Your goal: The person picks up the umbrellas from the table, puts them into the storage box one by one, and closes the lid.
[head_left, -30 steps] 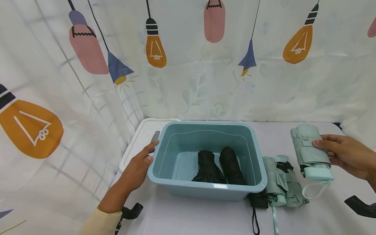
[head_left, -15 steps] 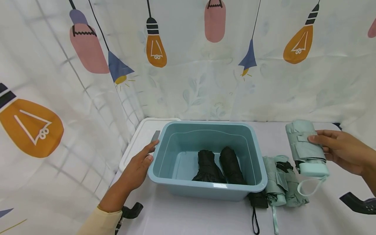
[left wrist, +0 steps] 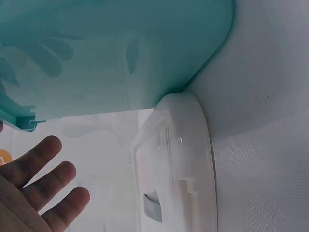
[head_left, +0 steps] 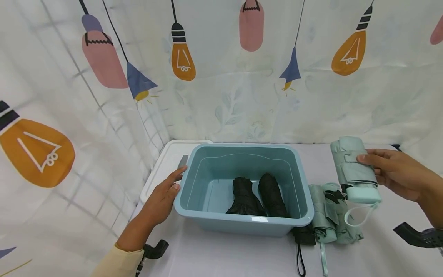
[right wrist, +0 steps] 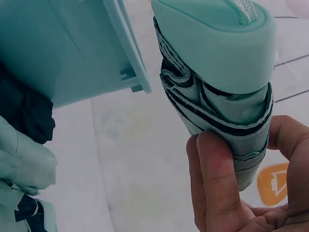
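Note:
My right hand [head_left: 398, 171] grips a folded mint-green umbrella [head_left: 354, 169], held up to the right of the blue plastic tub [head_left: 242, 221]. Its pale handle [right wrist: 222, 48] with a wrist loop points toward me, and fingers and thumb wrap the fabric in the right wrist view. My left hand [head_left: 160, 200] rests at the tub's left rim, its fingers [left wrist: 53, 186] fairly straight in the left wrist view. Inside the tub lie two folded black umbrellas, one on the left [head_left: 243, 198] and one on the right [head_left: 273, 196].
Beside the tub's right wall lie two more mint-green umbrellas, a near one [head_left: 322, 213] and an outer one [head_left: 347, 227]. A black umbrella [head_left: 304, 235] with a strap is partly hidden under the tub's rim. Behind the left hand stands a white lidded box [head_left: 157, 175].
My right hand has carried the mint-green umbrella leftward and slightly up, closer to the tub. The left hand and the tub stay where they were.

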The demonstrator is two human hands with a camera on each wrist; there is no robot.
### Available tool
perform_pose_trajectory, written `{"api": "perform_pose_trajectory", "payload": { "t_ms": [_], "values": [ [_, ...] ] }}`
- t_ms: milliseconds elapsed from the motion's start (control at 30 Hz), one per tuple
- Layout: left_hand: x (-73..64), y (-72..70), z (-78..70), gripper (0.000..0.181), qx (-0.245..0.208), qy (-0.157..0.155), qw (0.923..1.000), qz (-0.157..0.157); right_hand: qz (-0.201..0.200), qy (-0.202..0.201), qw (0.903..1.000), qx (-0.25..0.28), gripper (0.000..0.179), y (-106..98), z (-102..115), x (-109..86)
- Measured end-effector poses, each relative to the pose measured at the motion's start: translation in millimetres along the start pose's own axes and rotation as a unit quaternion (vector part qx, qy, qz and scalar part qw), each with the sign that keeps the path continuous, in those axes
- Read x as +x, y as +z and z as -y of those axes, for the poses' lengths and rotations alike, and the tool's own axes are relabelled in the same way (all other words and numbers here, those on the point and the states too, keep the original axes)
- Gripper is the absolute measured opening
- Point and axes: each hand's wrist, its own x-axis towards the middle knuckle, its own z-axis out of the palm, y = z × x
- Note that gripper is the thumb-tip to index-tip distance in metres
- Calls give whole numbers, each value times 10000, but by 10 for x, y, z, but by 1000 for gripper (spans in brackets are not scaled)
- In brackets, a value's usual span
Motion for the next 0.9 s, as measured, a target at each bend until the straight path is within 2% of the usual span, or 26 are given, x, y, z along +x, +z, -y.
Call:
{"api": "perform_pose_trajectory", "payload": {
  "t_ms": [233, 533, 767, 900],
  "values": [
    [1, 0, 21, 50, -44, 117, 9999, 3, 54, -142, 9997, 190, 68, 48, 58, 12],
    [-4, -1, 33, 50, -74, 82, 9999, 25, 113, -189, 9995, 246, 69, 126, 181, 53],
    [2, 7, 36, 50, -114, 111, 9999, 16, 198, -178, 9972, 701, 61, 136, 220, 57],
    [2, 13, 45, 50, -127, 129, 9998, -2, 260, -168, 9970, 713, 64, 161, 248, 80]
  ]
}}
